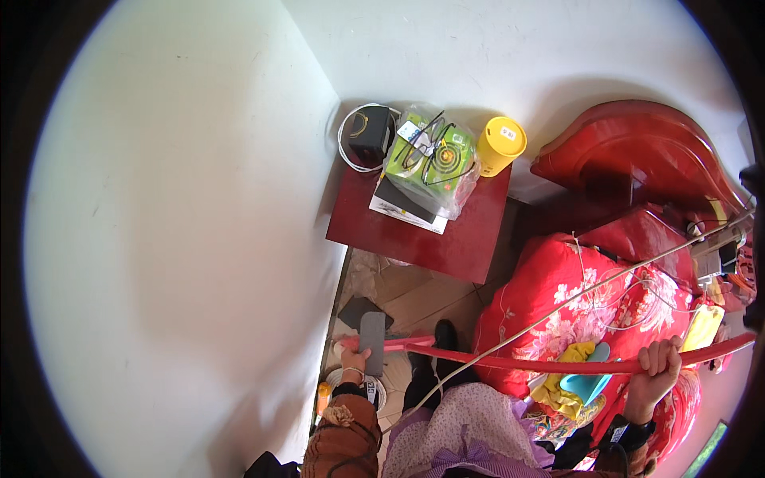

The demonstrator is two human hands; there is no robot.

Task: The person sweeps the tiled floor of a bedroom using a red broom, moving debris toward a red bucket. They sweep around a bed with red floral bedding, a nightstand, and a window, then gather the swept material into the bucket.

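My right hand point(656, 365) is closed around a long red pole point(508, 362), which runs across the view roughly level. By the left wall, my left hand point(355, 360) is at the edge of a flat grey rectangular piece point(373, 334) and appears to grip it. Beside that piece a pink part point(412, 342) meets the pole's left end; how they join is hard to make out. Below the grey piece a dark flat square thing point(354, 310) lies on the tiled floor point(412, 293).
A red table point(418, 251) carries a bagged green box point(445, 164), eyeglasses point(412, 156), a yellow canister point(501, 146) and a black box point(369, 134). Floral red bedding point(538, 299) fills the right, with a yellow cloth point(547, 391). A pale thin cord or rod point(538, 325) crosses diagonally.
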